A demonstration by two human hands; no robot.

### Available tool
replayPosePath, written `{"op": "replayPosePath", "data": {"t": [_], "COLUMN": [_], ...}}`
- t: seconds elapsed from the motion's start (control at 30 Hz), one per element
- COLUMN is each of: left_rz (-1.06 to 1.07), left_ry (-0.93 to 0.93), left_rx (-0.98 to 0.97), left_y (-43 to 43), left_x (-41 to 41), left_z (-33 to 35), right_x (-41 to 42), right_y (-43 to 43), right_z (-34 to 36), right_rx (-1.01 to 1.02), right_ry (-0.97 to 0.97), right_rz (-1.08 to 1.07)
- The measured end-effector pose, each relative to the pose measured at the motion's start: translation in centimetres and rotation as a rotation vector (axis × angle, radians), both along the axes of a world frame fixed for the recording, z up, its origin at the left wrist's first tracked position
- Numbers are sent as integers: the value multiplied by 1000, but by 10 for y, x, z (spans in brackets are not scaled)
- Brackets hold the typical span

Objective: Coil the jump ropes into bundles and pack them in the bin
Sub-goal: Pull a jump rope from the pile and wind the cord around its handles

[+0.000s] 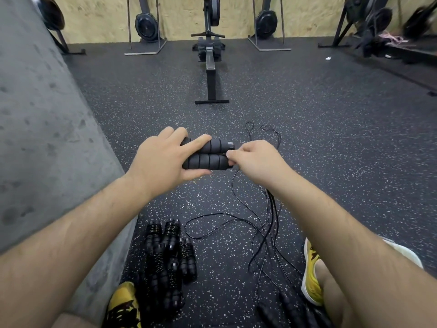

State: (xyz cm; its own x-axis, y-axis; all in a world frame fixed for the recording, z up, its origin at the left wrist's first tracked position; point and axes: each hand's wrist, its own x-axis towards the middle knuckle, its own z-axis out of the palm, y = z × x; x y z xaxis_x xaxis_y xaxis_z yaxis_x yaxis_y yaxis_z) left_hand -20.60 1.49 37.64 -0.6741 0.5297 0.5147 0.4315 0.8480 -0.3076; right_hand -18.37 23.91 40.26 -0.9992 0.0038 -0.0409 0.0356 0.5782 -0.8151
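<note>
The left hand (163, 159) curls round two black foam handles (208, 153) held side by side above the speckled floor (331, 138), while the right hand (254, 159) pinches the thin black cord (236, 223) at their ends, its loose length trailing across the floor.

text: none readable | brands, labels: none readable | numbers, signs: none readable | rowing machine (210, 67) markings: too small to tell

A gym; speckled rubber floor (307, 114); rowing machine (209, 55); more rowers stored upright along plywood wall (184, 17).
</note>
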Motion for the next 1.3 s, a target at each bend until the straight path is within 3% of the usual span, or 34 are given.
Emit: {"op": "replayPosePath", "data": {"t": [0.23,0.37,0.47,0.57,0.63,0.73,0.93,1.03,1.1,1.3], "left_rz": [145,128,45,-60,-97,-136,-213,-280,-306,-225], "left_ry": [-98,-98,-76,-74,-91,-154,-377,-398,-408,-377], "left_rx": [117,48,-25,-80,-113,-120,37,144,220,423], "left_y": [-15,-15,-13,-8,-5,-6,-12,-8,-3,6], "left_x": [-2,-3,-2,0,2,5,13,19,24,29], "left_z": [2,1,1,0,-2,-5,-1,5,10,19], "right_x": [16,22,22,14,7,0,-14,-21,-22,-3], "right_y": [11,8,9,15,22,32,44,47,47,-2], "right_z": [3,11,11,18,23,23,4,-8,-15,-38], "right_rx": [719,844,653,209,12,-8,304,319,218,-422], "right_ry": [512,573,420,102,-9,27,257,349,314,-33], "right_rz": [192,196,182,149,123,213,372,407,395,284]}}
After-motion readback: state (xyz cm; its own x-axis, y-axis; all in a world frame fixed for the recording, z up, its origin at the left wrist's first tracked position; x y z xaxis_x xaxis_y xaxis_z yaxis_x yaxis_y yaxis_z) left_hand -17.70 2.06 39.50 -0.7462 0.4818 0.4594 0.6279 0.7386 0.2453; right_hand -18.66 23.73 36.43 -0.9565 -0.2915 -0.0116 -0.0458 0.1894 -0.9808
